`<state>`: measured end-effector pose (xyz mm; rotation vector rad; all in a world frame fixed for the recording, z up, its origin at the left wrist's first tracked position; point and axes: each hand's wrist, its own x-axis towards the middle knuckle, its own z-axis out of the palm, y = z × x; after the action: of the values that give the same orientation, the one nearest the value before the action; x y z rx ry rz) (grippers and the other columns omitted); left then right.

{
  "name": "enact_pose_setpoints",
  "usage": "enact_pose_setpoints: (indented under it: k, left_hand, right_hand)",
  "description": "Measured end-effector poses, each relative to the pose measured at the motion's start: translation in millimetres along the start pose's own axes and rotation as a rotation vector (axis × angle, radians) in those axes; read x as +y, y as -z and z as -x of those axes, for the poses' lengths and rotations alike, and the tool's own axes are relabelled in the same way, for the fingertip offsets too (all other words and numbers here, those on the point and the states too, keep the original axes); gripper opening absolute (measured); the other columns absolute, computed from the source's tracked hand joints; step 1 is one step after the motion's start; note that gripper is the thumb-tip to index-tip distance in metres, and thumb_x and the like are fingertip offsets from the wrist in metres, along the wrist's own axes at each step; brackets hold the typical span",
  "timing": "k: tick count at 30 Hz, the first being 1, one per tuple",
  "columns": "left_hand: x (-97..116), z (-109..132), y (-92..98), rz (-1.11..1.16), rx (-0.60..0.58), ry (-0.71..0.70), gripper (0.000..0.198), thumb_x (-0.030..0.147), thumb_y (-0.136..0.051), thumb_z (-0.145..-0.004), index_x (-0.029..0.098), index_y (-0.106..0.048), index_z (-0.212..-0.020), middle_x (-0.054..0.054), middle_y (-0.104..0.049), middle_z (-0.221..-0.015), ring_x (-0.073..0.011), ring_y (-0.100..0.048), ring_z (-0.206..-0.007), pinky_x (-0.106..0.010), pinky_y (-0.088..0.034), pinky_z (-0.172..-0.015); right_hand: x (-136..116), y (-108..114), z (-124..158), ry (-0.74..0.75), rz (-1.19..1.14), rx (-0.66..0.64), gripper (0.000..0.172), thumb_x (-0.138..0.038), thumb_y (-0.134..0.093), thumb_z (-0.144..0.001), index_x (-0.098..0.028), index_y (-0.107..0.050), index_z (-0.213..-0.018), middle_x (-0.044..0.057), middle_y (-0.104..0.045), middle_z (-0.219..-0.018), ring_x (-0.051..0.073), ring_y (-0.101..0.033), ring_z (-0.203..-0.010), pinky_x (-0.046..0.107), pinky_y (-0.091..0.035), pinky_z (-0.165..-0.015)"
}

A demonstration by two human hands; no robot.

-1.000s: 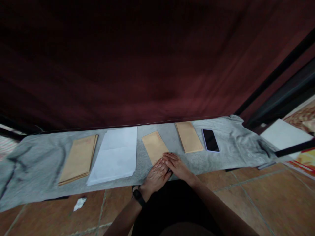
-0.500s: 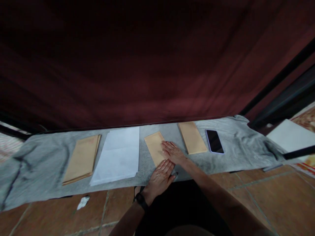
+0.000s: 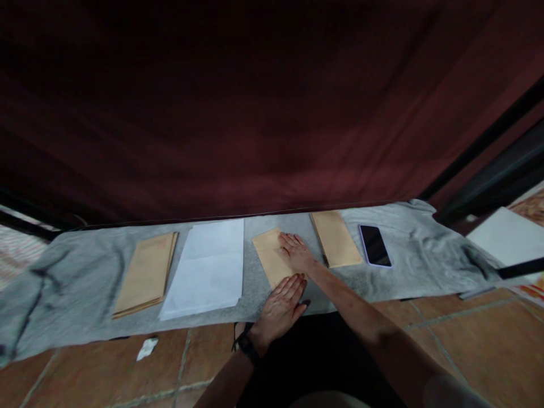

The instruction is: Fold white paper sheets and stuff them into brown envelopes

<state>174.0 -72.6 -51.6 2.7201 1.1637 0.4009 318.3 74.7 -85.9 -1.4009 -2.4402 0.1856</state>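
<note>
Head view: a single brown paper envelope [image 3: 268,255] lies aslant on a grey cloth [image 3: 419,255], beneath both hands. The right hand [image 3: 297,253] is flat on its right side, fingers extended; the left hand [image 3: 280,306], with a black wristwatch [image 3: 249,345] at the wrist, lays outstretched fingers over its near end. Neither hand is closed around anything. Whether the envelope contains anything cannot be told.

To the left, white paper sheets [image 3: 206,272] lie beside a left pile of brown envelopes [image 3: 147,272]; to the right come a right pile of envelopes [image 3: 338,241] and a smartphone [image 3: 376,246] in a lilac case. The contents of both piles are hidden.

A strip of cloth separates the sheets from the single envelope, and a narrower one lies between the right hand and the right pile. Wider cloth spreads beyond the phone. The far edge runs along dark red fabric [image 3: 272,147]; the near edge borders floor tiles [image 3: 102,374].
</note>
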Motion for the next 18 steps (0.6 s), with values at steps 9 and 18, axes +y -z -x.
enact_pose_setpoints:
  k: [9,18]
  left_hand:
    - [2,2,-5.1,-0.007,-0.008,0.029,0.05,0.043,-0.041,-0.102,0.018,-0.046,-0.145,-0.009,-0.061,-0.142,-0.0202,-0.053,-0.135,-0.039,-0.034,-0.12]
    - [-3,0,-8.0,0.015,-0.03,-0.013,0.058,0.047,-0.039,-0.103,0.017,-0.035,-0.153,-0.009,-0.043,-0.158,-0.0206,-0.037,-0.147,-0.038,-0.028,-0.123]
  right_hand:
    - [-19,13,19,0.426,-0.075,-0.138,0.046,-0.038,-0.039,-0.107,-0.024,-0.045,-0.15,0.003,-0.038,-0.161,0.019,-0.031,-0.149,0.041,-0.022,-0.125]
    - [-15,4,-5,0.331,-0.031,-0.109,0.048,-0.036,-0.041,-0.107,-0.021,-0.042,-0.152,0.007,-0.033,-0.162,0.021,-0.029,-0.15,0.044,-0.025,-0.124]
